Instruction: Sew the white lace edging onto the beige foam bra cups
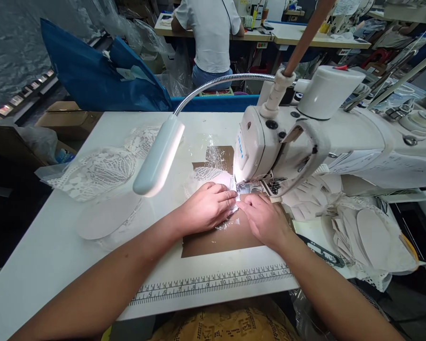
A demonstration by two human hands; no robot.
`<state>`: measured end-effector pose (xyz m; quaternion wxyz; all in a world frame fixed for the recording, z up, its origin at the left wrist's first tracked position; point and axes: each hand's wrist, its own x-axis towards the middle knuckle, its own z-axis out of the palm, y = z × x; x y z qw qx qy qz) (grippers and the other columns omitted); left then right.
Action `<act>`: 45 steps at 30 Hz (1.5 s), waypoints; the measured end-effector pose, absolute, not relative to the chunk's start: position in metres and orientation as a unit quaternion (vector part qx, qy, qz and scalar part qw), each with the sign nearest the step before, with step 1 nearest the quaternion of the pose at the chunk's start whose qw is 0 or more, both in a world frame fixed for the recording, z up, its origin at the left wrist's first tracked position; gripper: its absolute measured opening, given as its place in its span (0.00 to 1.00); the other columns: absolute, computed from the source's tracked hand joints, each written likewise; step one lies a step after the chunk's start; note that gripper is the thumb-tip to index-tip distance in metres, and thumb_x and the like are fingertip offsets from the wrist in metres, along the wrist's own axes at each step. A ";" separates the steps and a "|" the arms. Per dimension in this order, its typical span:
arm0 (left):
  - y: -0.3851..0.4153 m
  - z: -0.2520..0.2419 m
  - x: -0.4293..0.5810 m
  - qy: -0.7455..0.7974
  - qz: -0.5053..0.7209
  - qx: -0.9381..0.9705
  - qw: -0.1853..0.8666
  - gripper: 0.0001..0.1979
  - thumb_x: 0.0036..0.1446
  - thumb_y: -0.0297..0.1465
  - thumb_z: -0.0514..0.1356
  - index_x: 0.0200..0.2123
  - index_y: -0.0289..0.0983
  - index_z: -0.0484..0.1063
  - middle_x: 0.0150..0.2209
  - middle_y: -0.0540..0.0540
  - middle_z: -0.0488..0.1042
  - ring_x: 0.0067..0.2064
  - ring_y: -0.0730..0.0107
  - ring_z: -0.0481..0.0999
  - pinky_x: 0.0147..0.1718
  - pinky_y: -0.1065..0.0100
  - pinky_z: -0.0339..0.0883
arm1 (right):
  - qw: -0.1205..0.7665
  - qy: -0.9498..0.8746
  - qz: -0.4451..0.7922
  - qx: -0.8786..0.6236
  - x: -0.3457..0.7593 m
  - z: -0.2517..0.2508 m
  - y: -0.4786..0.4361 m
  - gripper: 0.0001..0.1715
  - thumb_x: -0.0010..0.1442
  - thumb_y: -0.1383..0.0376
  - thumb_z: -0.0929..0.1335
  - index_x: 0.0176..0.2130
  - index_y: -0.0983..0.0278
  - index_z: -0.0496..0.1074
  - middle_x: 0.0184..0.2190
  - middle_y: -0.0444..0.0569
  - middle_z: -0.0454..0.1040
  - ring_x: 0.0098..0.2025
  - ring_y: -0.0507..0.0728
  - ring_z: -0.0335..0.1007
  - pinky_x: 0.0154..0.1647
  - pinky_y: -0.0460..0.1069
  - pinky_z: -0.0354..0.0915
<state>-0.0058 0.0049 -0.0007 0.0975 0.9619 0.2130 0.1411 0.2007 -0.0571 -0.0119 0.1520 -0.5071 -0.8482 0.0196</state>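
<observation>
A sewing machine (pixel 255 137) stands at the right of the white table, its needle area lit by a lamp. Under its presser foot lies a white lace piece (pixel 208 174) with a smooth pale cup shape. My left hand (pixel 213 206) rests flat on this lace, fingers stretched toward the foot. Just right of it, my right hand (pixel 264 218) has its fingers curled, with thumb and forefinger pinched at the lace's near edge. The fingertips of both hands nearly meet in front of the needle. Beneath them is a brown taped patch (pixel 216 244) on the table.
A gooseneck lamp (pixel 159 156) hangs over the table's left half. White lace pieces (pixel 95 173) and a pale oval pad (pixel 106 215) lie at left. More cut pads (pixel 372 237) are piled at right. A ruler strip (pixel 213 284) runs along the front edge. A seated person (pixel 213 38) works beyond.
</observation>
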 end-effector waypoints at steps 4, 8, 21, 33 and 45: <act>0.005 -0.002 -0.007 0.222 0.133 0.961 0.098 0.15 0.66 0.32 0.52 0.51 0.34 0.72 0.53 0.40 0.73 0.50 0.58 0.70 0.48 0.58 0.64 | 0.147 -0.849 0.023 -0.508 0.201 -0.014 -0.058 0.22 0.57 0.77 0.60 0.46 0.64 0.75 0.35 0.49 0.73 0.35 0.55 0.60 0.33 0.48 0.53; 0.005 -0.002 -0.008 0.224 0.132 0.960 0.101 0.16 0.66 0.33 0.52 0.51 0.33 0.72 0.54 0.40 0.73 0.50 0.58 0.69 0.48 0.58 0.64 | 0.147 -0.850 0.008 -0.506 0.200 -0.013 -0.059 0.21 0.58 0.77 0.60 0.45 0.63 0.75 0.34 0.49 0.72 0.35 0.55 0.60 0.35 0.48 0.53; 0.009 0.004 -0.013 0.209 0.139 0.964 0.082 0.15 0.64 0.34 0.53 0.48 0.38 0.75 0.50 0.39 0.72 0.47 0.56 0.69 0.44 0.57 0.63 | 0.106 -0.834 -0.017 -0.541 0.197 -0.009 -0.056 0.25 0.56 0.77 0.62 0.49 0.62 0.74 0.34 0.49 0.73 0.36 0.56 0.62 0.30 0.50 0.52; 0.007 0.010 -0.013 0.165 0.156 0.966 0.122 0.13 0.63 0.34 0.55 0.44 0.39 0.77 0.47 0.40 0.74 0.45 0.59 0.71 0.45 0.58 0.64 | 0.118 -0.849 0.012 -0.516 0.201 -0.011 -0.058 0.21 0.60 0.75 0.61 0.48 0.61 0.74 0.34 0.48 0.72 0.35 0.55 0.62 0.35 0.49 0.54; 0.009 -0.003 -0.010 0.167 0.143 0.973 0.064 0.14 0.67 0.32 0.51 0.46 0.36 0.76 0.52 0.43 0.75 0.47 0.60 0.72 0.47 0.58 0.64 | 0.106 -0.849 0.007 -0.517 0.200 -0.010 -0.059 0.23 0.58 0.76 0.62 0.50 0.62 0.74 0.35 0.49 0.73 0.35 0.56 0.61 0.34 0.49 0.53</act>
